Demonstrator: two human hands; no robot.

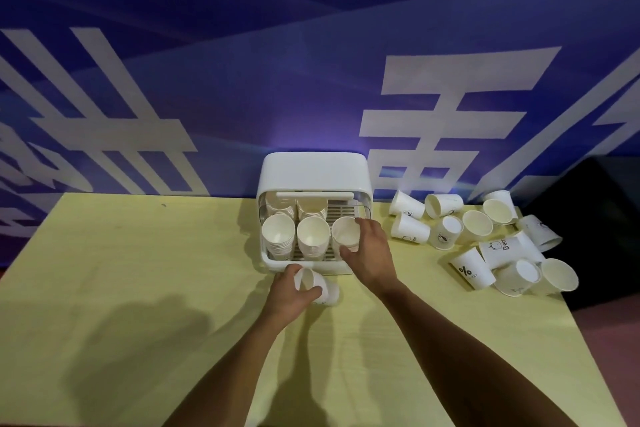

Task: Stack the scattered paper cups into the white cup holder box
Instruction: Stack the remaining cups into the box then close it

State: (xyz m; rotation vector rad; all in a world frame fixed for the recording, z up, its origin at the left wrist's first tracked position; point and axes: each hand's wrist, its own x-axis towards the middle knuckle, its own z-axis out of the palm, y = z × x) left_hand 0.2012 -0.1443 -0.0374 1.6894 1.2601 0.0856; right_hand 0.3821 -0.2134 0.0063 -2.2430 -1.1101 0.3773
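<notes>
Yellow worktop (pixel 138 288); right hand (pixel 370 253) grips a paper cup (pixel 346 234) in the white box (pixel 311 170), left hand (pixel 287 295) a second cup (pixel 317 286); likely flimsy, hold gently.

One head-worn camera looks forward and down, close over the yellow table (pixel 138 288); blue wall (pixel 242 80) beyond.

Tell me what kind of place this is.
Likely an event or promo stand: a blue banner with large white characters behind a yellow table, a white cup holder box and loose paper cups.
</notes>
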